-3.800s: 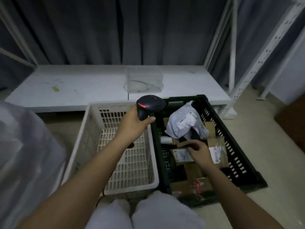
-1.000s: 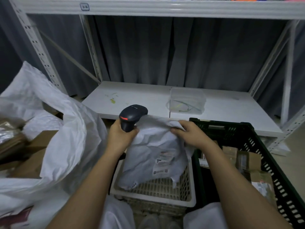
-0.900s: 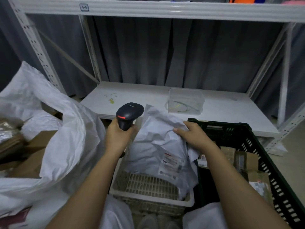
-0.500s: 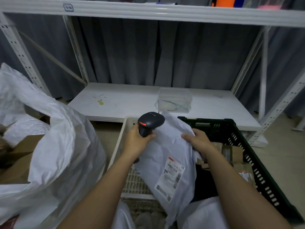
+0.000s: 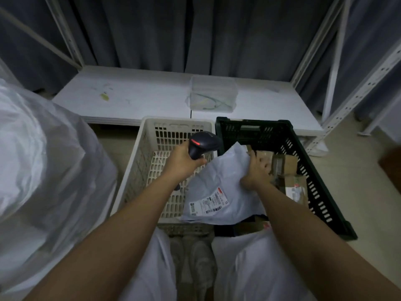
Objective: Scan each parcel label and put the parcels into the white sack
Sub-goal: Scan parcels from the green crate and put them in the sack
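Observation:
My left hand [image 5: 181, 162] grips a black handheld scanner [image 5: 202, 144] with a red light, held over the white crate [image 5: 138, 166]. My right hand [image 5: 257, 170] grips the upper edge of a grey poly mailer parcel [image 5: 225, 192], which lies across the wall between the two crates. Its white shipping label [image 5: 208, 203] faces up, just below the scanner. The white sack [image 5: 43, 170] bulges at the far left. Several cardboard parcels [image 5: 288, 170] lie in the dark green crate [image 5: 321, 192].
A low white shelf board [image 5: 141, 96] runs behind the crates, with a clear plastic box [image 5: 212, 96] on it. White rack posts [image 5: 334, 51] rise at the right and grey curtains hang behind. My knees and shoes fill the bottom middle.
The camera has tilted down. The mailer has dropped lower and flatter onto the crate walls with its label facing up. The scanner stays above it in my left hand.

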A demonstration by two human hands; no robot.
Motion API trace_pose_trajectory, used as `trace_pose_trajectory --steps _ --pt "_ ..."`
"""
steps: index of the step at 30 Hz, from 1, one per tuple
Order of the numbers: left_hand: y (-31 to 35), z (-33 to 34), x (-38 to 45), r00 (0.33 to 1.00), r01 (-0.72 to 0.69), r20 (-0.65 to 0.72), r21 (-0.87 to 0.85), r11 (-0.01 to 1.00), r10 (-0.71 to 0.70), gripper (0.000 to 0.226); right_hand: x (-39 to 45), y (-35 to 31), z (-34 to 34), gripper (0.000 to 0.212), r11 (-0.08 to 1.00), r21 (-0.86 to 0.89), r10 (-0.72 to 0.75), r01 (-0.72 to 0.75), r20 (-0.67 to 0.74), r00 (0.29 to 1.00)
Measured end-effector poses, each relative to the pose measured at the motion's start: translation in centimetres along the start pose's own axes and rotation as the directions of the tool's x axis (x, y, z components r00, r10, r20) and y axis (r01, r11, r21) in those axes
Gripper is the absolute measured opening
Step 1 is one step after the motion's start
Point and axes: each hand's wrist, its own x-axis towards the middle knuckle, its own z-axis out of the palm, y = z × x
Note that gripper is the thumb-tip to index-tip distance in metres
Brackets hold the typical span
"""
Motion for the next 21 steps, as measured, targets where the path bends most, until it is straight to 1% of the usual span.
trace_pose_trajectory --steps 1,2,3,4,5,6,8,9,10,11,12,14,18,19,20,21 --pt "-0.2 0.1 0.0 1.000 0.004 0.006 0.013 1.000 -0.004 0.041 -0.3 -0.2 0.5 0.093 0.987 -0.148 -0.058 0.058 0.005 0.998" --pt "-0.3 0.2 0.1 1.000 0.016 0.006 0.026 1.000 -0.016 0.040 -0.5 -0.1 1.2 0.084 0.944 -0.296 -0.146 0.147 0.028 0.989" --pt "-0.5 0.3 0.2 1.000 0.025 0.007 0.038 0.999 -0.025 0.040 -0.6 -0.2 1.8 0.072 0.897 -0.387 -0.199 0.215 0.080 0.977" --pt "-0.6 0.4 0.3 0.999 0.033 0.010 0.045 0.998 -0.034 0.041 -0.6 -0.2 2.4 0.061 0.894 -0.390 -0.181 0.222 0.137 0.974" --pt "-0.6 0.5 0.3 0.999 0.037 0.016 0.049 0.998 -0.038 0.043 -0.6 -0.3 3.0 0.056 0.918 -0.342 -0.137 0.198 0.195 0.971" --pt "-0.7 0.6 0.4 0.999 0.040 0.020 0.045 0.998 -0.041 0.045 -0.7 -0.4 3.5 0.055 0.960 -0.246 -0.067 0.135 0.266 0.962" --pt "-0.6 0.7 0.6 0.999 0.042 0.020 0.028 0.999 -0.042 0.046 -0.6 -0.6 3.8 0.065 1.000 0.004 0.022 -0.026 0.404 0.914" --pt "-0.5 0.7 0.6 0.999 0.040 0.018 0.022 0.999 -0.040 0.046 -0.7 -0.7 3.7 0.072 0.986 0.124 0.041 -0.110 0.462 0.886" --pt "-0.5 0.7 0.7 0.999 0.038 0.017 0.020 0.999 -0.038 0.045 -0.7 -0.8 3.5 0.077 0.974 0.166 0.048 -0.153 0.511 0.858" --pt "-0.5 0.7 0.7 0.999 0.035 0.017 0.016 0.999 -0.035 0.044 -0.7 -0.7 3.3 0.079 0.981 0.136 0.046 -0.139 0.534 0.845" --pt "-0.5 0.7 0.7 0.999 0.036 0.019 0.010 0.999 -0.036 0.044 -0.8 -0.5 3.3 0.077 0.993 0.078 0.038 -0.092 0.518 0.854" --pt "-0.6 0.6 0.7 0.999 0.037 0.024 0.003 0.999 -0.037 0.044 -0.8 -0.3 3.6 0.067 1.000 -0.005 0.009 -0.008 0.435 0.900" --pt "-0.8 0.1 0.6 0.999 0.037 0.012 -0.042 0.998 -0.037 0.038 -1.6 -0.8 2.3 0.033 0.994 -0.084 -0.050 0.074 0.254 0.966" --pt "-0.9 0.0 0.6 0.999 0.036 0.004 -0.048 0.998 -0.036 0.036 -1.8 -1.0 1.6 0.024 0.992 -0.073 -0.090 0.106 0.200 0.976" --pt "-0.9 -0.1 0.6 0.999 0.033 -0.008 -0.052 0.998 -0.033 0.035 -2.0 -1.3 0.7 0.025 0.989 -0.028 -0.143 0.149 0.147 0.979" --pt "-1.0 -0.2 0.5 0.999 0.028 -0.021 -0.059 0.998 -0.029 0.034 -2.2 -1.7 -0.1 0.035 0.980 0.063 -0.193 0.188 0.102 0.976"
